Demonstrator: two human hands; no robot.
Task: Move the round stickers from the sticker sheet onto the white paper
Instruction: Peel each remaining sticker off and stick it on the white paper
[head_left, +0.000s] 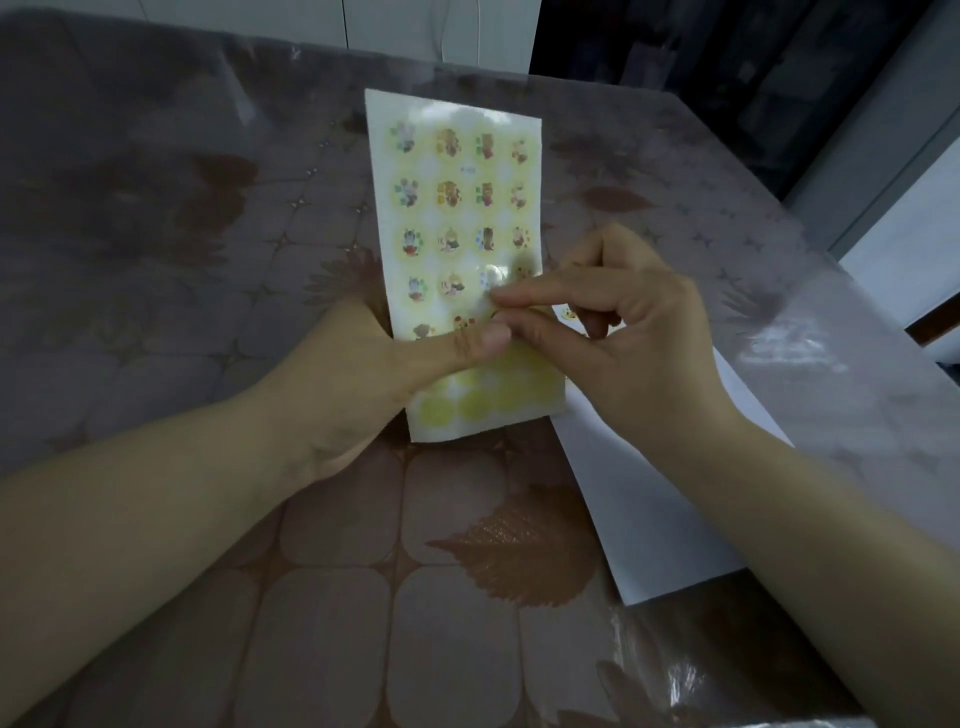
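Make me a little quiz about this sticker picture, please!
1. True or false: the left hand holds the sticker sheet.
2. Where does the white paper lie? A) beside the sheet, under the right arm B) on top of the sheet C) on the floor
3. Fill in the gap: the right hand pinches a round ___ low on the sheet.
Key: 1 true; 2 A; 3 sticker.
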